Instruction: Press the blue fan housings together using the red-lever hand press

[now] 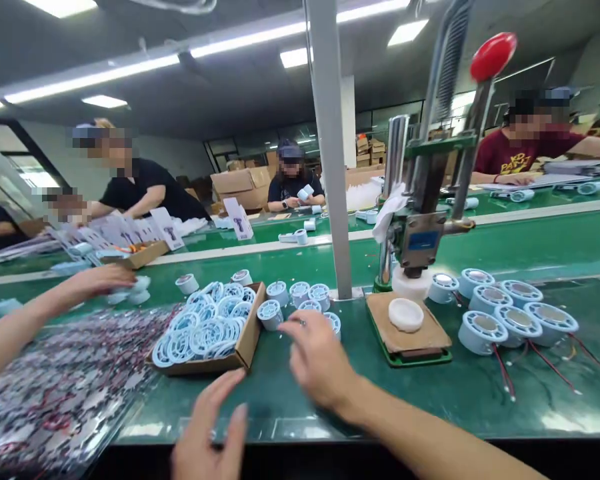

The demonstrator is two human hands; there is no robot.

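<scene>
My left hand [210, 430] is low in the head view, thumb and fingers apart, empty, just below a cardboard tray [251, 330] of flat light-blue slotted rings [215, 333]. To its right my right hand [325, 363], slightly blurred, reaches with fingers spread toward a group of light-blue round housings; its fingertips are close to the nearest housing [270, 315]. Whether they touch it I cannot tell. My right hand partly covers other housings behind it. Right of it stands a hand press [423, 233] with a red lever knob [493, 57] and a white round fixture [405, 315] on its base.
Several housings with metal discs and trailing wires [490, 330] sit right of the press. On the left lie many small wired parts [70, 380] on clear plastic. Another person's arm [55, 303] reaches in there. A grey post [333, 153] rises ahead. Co-workers sit across the green conveyor [530, 233].
</scene>
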